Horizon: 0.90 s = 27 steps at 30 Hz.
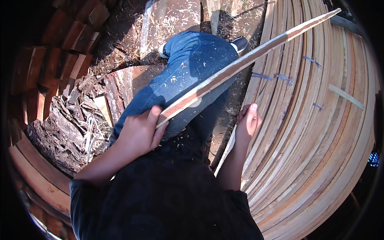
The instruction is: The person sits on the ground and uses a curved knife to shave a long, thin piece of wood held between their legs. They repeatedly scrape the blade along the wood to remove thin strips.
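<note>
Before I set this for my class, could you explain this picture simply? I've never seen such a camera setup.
There is no machine: these are a person's bare hands. The single picture comes from a wide fisheye camera on their head, looking down, so straight edges bend near the rim. The left hand grips one end of a long wooden strip. The right hand is apart from it, fingers curled; whether it holds anything is unclear. To the right lie many long pale strips, with a short pale piece across them. Wood blocks are stacked at left.
</note>
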Each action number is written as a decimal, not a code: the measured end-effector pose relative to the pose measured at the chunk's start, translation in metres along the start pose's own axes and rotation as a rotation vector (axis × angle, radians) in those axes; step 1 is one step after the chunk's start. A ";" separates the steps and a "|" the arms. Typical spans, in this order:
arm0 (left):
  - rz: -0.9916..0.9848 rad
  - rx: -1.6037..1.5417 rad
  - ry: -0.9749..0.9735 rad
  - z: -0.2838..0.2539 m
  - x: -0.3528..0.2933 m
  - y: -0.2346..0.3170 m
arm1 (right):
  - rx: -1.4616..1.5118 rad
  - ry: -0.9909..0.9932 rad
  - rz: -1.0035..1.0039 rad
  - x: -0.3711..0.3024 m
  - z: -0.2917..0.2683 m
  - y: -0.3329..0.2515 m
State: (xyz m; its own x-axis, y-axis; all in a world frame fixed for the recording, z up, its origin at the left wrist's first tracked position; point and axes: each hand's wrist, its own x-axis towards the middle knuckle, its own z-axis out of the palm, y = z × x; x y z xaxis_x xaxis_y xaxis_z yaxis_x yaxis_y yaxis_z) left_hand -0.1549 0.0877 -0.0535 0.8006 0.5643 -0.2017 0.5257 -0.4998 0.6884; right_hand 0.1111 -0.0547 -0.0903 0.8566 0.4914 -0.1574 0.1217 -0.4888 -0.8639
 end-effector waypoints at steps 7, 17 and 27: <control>-0.023 0.018 0.028 0.000 0.000 0.004 | -0.496 -0.103 -0.296 -0.009 0.013 -0.062; -0.014 0.047 0.034 0.004 0.000 0.003 | -0.837 0.031 -0.683 0.055 -0.002 -0.081; -0.092 -0.005 0.024 -0.003 -0.002 0.001 | -0.624 0.549 -0.034 0.188 -0.186 -0.040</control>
State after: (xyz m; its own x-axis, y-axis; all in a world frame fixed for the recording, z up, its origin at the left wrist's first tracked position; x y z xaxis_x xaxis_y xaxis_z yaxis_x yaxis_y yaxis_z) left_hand -0.1569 0.0878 -0.0500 0.7415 0.6235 -0.2477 0.5955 -0.4416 0.6710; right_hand 0.3602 -0.0768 0.0032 0.9507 0.1707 0.2591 0.2690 -0.8695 -0.4143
